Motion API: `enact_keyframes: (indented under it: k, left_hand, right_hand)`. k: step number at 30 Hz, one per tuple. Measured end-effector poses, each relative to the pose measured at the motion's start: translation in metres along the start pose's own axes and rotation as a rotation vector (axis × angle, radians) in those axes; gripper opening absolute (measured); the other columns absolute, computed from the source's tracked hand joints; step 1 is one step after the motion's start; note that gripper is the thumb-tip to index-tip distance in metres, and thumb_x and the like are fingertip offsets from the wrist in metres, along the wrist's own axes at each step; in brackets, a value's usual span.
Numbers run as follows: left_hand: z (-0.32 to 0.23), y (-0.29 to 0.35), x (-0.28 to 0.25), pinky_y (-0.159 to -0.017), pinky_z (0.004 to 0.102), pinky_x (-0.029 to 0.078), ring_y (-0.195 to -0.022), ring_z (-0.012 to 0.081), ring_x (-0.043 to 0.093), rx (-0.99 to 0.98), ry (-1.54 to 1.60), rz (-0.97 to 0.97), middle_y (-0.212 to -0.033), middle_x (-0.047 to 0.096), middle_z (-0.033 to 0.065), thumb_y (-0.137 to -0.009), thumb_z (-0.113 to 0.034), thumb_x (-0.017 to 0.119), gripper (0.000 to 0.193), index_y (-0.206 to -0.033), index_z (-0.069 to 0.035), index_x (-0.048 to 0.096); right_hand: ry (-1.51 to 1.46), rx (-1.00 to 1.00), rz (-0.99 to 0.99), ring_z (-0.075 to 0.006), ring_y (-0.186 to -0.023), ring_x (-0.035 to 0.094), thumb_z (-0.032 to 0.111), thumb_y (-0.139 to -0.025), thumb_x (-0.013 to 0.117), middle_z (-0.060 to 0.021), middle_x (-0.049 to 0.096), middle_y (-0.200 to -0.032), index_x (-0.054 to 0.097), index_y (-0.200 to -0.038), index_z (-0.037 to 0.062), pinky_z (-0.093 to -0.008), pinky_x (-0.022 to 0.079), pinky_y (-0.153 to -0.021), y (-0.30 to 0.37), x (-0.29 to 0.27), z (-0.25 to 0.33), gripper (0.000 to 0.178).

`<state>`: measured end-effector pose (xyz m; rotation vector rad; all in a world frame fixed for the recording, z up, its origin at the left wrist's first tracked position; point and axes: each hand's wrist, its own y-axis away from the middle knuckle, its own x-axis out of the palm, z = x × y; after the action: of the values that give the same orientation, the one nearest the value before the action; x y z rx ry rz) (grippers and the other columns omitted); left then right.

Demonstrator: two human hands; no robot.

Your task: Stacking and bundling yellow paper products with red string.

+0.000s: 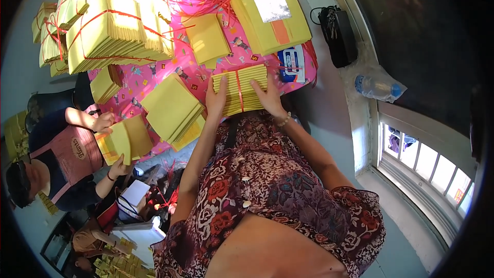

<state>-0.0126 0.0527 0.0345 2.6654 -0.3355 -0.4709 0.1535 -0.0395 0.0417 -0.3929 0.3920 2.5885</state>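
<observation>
Red-banded yellow envelope bundle (252, 90)

The left fingers (223, 85) and right fingers (256, 87) clasp opposite ends of a red-banded yellow bundle (249, 92). On the pink-covered desk (198, 74), a small stack (207, 38) and larger labelled stack (252, 33) lie beyond the bundle, a blue-white packet (292, 64) right of it, a loose stack (172, 105) left. Farther left is a co-worker (77, 152).

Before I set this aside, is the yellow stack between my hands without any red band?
No, a red band runs across the yellow stack.
</observation>
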Motion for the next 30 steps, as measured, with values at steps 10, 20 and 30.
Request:
enact_keyframes:
  k: [10, 20, 30]
  left_hand:
    - [-0.011, 0.000, -0.003, -0.096, 0.0337, 0.043, -0.113, 0.0236, 0.057, 0.001, 0.149, 0.080, -0.126, 0.059, 0.0176, -0.095, -0.045, 0.057, 0.069, -0.145, -0.002, 0.036]
    - [0.002, -0.003, 0.001, -0.087, 0.0318, 0.049, -0.100, 0.0202, 0.064, -0.028, 0.115, 0.079, -0.109, 0.067, 0.0135, -0.081, -0.043, 0.075, 0.069, -0.129, 0.000, 0.051]
    - [-0.008, -0.001, -0.002, -0.089, 0.0322, 0.048, -0.103, 0.0209, 0.062, -0.048, 0.149, 0.086, -0.114, 0.065, 0.0147, -0.084, -0.041, 0.073, 0.069, -0.132, 0.001, 0.047]
  right_hand:
    - [-0.083, -0.010, 0.029, -0.0249, -0.103, 0.062, 0.037, -0.091, 0.064, -0.0174, 0.064, -0.111, 0.044, -0.133, 0.0004, -0.0348, 0.047, -0.088, 0.001, -0.005, 0.001, 0.059]
    - [-0.463, 0.287, 0.317, -0.0129, -0.102, 0.054, 0.046, -0.102, 0.039, -0.0049, 0.060, -0.113, 0.054, -0.123, -0.0014, -0.0275, 0.043, -0.091, -0.032, -0.013, -0.004, 0.054]
    - [-0.375, 0.308, 0.374, -0.0193, -0.119, 0.048, 0.051, -0.102, 0.032, -0.0119, 0.054, -0.128, 0.045, -0.134, -0.0015, -0.0315, 0.037, -0.102, -0.024, -0.018, 0.013, 0.063]
